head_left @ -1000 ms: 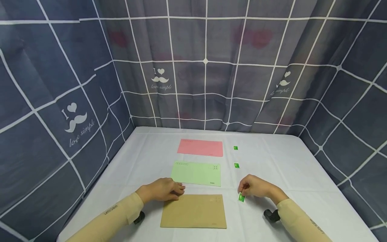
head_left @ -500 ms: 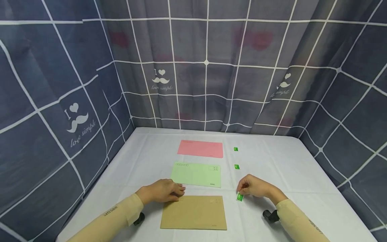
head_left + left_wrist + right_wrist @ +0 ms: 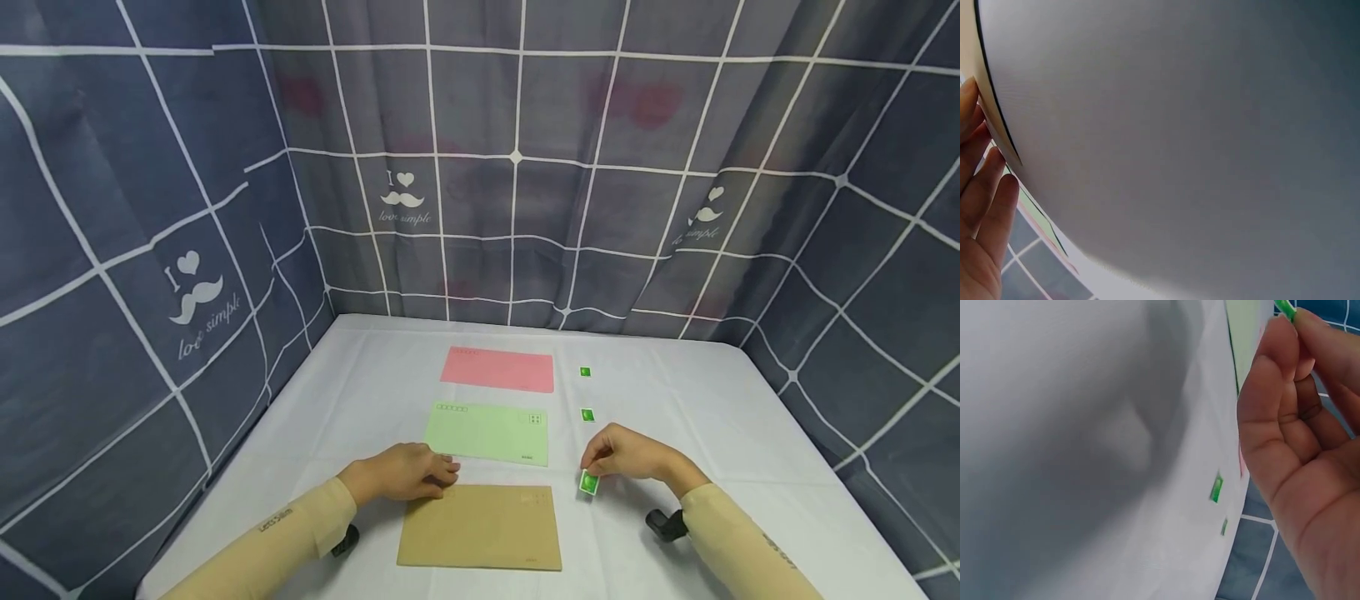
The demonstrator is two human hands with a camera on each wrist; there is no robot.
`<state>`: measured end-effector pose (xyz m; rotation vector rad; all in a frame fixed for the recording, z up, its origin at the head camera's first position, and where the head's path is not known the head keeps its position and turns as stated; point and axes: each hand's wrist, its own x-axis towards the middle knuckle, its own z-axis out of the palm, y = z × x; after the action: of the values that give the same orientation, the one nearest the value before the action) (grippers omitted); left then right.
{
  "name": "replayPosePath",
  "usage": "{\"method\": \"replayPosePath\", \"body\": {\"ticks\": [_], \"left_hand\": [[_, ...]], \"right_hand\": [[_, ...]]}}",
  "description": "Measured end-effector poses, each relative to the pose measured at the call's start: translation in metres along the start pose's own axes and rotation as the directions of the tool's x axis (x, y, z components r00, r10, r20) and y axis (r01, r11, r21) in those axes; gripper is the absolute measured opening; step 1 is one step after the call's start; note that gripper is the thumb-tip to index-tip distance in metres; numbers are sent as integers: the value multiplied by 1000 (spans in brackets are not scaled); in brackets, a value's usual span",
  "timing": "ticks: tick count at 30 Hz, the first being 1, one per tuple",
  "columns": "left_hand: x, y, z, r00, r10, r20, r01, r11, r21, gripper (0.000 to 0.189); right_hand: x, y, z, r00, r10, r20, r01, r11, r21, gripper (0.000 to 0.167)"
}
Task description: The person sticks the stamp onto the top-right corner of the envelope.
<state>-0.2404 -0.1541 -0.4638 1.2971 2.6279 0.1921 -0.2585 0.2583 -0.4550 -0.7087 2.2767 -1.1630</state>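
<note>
My left hand (image 3: 405, 472) rests at the upper left corner of a brown envelope (image 3: 480, 529) lying flat at the table's front. Its fingers look relaxed along the envelope's edge in the left wrist view, where the hand (image 3: 985, 212) shows palm side. Right of that envelope, my right hand (image 3: 632, 454) pinches a small green stamp (image 3: 588, 482) with a white border. Thumb and fingertip meet on the stamp (image 3: 1285, 309) in the right wrist view, with the table surface below it. Farther back lies a light green envelope (image 3: 486, 433) with printed boxes in its upper corners.
A pink envelope (image 3: 497, 370) lies behind the green one. Two more green stamps sit on the white tablecloth: a nearer stamp (image 3: 587, 415) beside the green envelope and a farther stamp (image 3: 585, 372) beside the pink one. A dark gridded curtain (image 3: 480, 192) surrounds the table.
My right hand has shifted slightly left with the stamp, which now shows fully below the fingertips. The left hand and the envelopes have stayed in place.
</note>
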Motion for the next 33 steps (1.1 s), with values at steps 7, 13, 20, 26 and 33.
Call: {"method": "replayPosePath", "body": {"ticks": [7,13,20,26,33], "left_hand": [[1,0,-2,1000,-6,7,6,999,41,36],[3,-1,-2,1000,3,17,-3,999,38,36],[3,-1,-1,1000,11,20,-11,999,39,35],[3,1,-2,1000,8,19,-9,998,56,35],[3,1,0,1000,5,25,-7,998,54,35]], "right_hand": [[3,-8,-5,999,-53,10,53,999,-8,9],[11,-15,-12,994,-106,31,106,994,2,10],[17,-31,-16,993,-112,43,112,994,2,14],[24,-36,-16,993,-110,49,110,994,12,14],[29,-34,-12,989,-127,74,124,991,42,14]]}}
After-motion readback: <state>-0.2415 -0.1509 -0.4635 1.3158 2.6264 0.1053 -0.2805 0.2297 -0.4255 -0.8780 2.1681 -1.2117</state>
